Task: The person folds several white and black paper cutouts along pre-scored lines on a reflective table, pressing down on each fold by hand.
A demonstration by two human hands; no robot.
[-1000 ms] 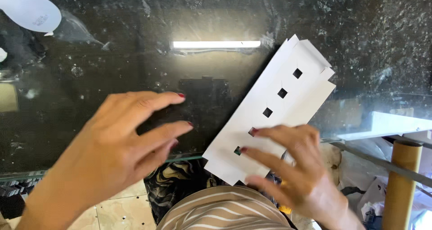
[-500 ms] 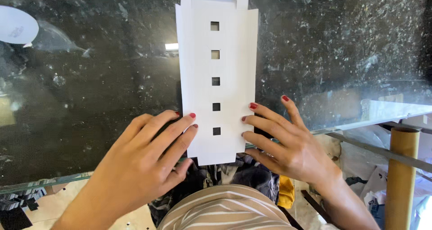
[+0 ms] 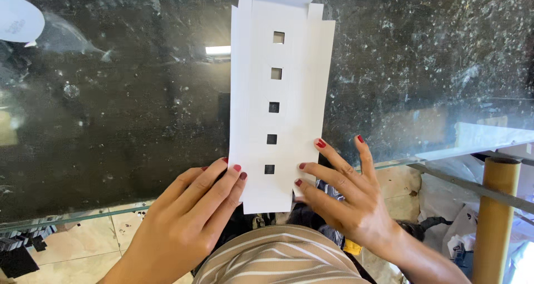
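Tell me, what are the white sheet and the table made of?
The white sheet looks like thin matte card or stiff paper: flat, with folded side flaps and five neat square holes. The table looks like glass, glossy and dark: it mirrors a ceiling light, and its edge shows greenish and see-through.

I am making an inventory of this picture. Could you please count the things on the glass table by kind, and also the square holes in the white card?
White folded card, held flat by the left hand and right hand: 1
Square holes in that card: 5
White round piece at the table's far left corner: 1
Total: 2 things on the glass table, and 5 holes.
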